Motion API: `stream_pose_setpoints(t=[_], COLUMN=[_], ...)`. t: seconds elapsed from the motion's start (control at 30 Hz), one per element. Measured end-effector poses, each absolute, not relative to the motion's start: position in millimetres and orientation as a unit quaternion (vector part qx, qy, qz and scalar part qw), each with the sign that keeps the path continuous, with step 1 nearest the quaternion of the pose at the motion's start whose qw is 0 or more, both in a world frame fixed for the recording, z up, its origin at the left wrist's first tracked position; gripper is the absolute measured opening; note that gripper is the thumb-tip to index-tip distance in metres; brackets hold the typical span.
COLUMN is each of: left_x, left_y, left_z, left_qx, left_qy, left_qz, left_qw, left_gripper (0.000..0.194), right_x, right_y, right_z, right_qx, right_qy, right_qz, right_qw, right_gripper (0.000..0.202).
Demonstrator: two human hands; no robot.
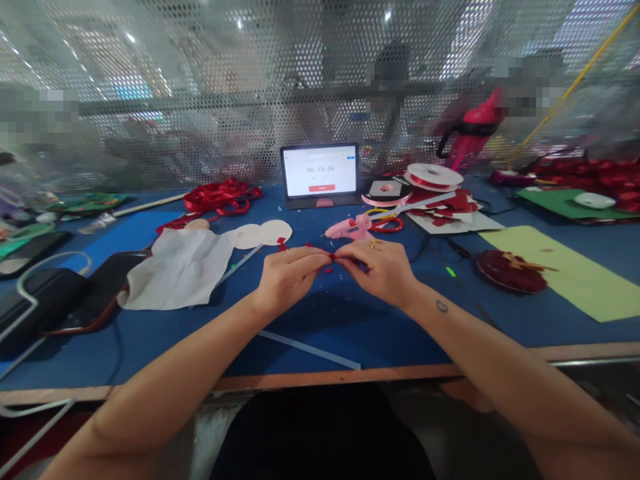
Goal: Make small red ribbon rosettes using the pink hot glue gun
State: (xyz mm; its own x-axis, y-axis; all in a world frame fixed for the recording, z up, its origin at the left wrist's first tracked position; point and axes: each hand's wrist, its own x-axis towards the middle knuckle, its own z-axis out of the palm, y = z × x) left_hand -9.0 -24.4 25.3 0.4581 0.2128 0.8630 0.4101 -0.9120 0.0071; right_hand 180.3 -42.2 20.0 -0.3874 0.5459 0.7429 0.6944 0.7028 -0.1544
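My left hand (291, 275) and my right hand (379, 268) meet fingertip to fingertip above the blue table. Between them they pinch a small piece of red ribbon (332, 257), mostly hidden by the fingers. Just behind my right hand lies a pink glue gun (349, 228), its nozzle pointing left. Scissors (389, 222) with red and yellow handles rest beside it. Small red ribbon scraps (281, 241) lie near my left hand, by the white round cut-outs (275, 231). A clear glue stick (311, 350) sits near the table's front edge.
A tablet (321, 175) showing a timer stands at the back against a perforated metal screen (225, 87). Ribbon spools (433, 176) are right of it, red ribbon (220, 198) left. White cloth (177, 270) and a phone (103, 290) lie left; yellow paper (565, 273) and a dark red piece (510, 272) right.
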Motion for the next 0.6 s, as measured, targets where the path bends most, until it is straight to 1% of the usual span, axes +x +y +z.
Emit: stream_pose_setpoints(t=[0.2, 0.37, 0.6], left_x=[-10.3, -10.7, -11.4], left_y=[-25.8, -26.5, -22.1], left_z=[27.8, 29.0, 22.6], left_qx=[-0.85, -0.856, -0.858], left_qy=[-0.163, -0.164, -0.162], left_qz=[-0.487, -0.471, -0.469], left_qw=[0.12, 0.136, 0.133], left_gripper=[0.013, 0.015, 0.017], right_x=[179.4, 179.7, 179.3], right_y=[-42.6, -43.7, -45.0], right_z=[22.2, 24.0, 24.7], right_qx=[-0.373, -0.358, -0.341], right_qy=[-0.834, -0.843, -0.857], right_qz=[-0.06, -0.045, -0.09], right_qw=[0.402, 0.399, 0.376], right_gripper=[0.015, 0.015, 0.018])
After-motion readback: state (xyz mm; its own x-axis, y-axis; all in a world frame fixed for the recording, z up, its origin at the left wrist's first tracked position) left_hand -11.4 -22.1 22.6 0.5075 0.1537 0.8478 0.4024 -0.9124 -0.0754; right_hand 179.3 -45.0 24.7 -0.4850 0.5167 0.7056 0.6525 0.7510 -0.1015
